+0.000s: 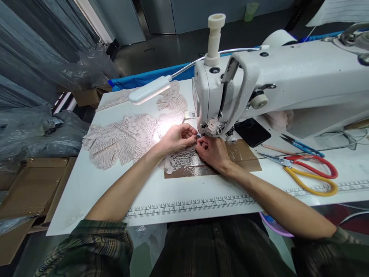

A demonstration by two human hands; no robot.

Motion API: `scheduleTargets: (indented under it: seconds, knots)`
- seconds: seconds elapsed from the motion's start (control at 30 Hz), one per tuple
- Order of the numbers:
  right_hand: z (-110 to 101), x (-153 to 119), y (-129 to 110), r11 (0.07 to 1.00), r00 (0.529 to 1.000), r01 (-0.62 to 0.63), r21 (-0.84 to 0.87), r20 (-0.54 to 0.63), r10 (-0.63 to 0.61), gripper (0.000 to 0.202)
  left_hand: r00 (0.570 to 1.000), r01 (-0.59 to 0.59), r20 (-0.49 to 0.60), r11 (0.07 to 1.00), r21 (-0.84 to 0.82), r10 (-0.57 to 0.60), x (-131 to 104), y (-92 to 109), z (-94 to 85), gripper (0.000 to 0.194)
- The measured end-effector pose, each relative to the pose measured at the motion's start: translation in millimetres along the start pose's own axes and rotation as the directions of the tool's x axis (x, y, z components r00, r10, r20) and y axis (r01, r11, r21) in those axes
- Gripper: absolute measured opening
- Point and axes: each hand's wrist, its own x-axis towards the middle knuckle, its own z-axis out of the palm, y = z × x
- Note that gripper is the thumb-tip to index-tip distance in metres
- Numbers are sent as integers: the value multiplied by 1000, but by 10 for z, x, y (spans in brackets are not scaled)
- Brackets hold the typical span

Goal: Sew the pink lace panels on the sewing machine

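Under both hands (196, 144), openwork lace (127, 140)

Pale pink openwork lace (127, 138), white sewing machine (288, 80), white table (95, 184), red-and-yellow-handled scissors (305, 173), blue-handled snips (302, 146), brown tape patch (242, 154), blue cloth (150, 77), dark green plaid sleeves (95, 246)

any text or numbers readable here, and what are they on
"5 6 7 8 9 10 11 12 13" and on: numbers printed along the ruler strip on the table's front edge; the far ends blur.
Ruler strip by the scissors: marks show, numbers too blurred to read.
Small label beside the sewing machine: a code patch, too small to read.
Nothing else legible.
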Motion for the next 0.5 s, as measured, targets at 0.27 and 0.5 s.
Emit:
scheduleTargets:
  seconds: [0.27, 0.5]
  knots:
    - [-31, -5, -1, 994, 996, -53, 95, 72, 47, 18, 995, 93, 22, 995, -28, -93, -9, 111, -96, 24]
    - [-14, 0, 5, 996, 996, -47, 71, 74, 42, 16, 997, 56, -59, 998, -5, -56, -10, 68, 28, 27]
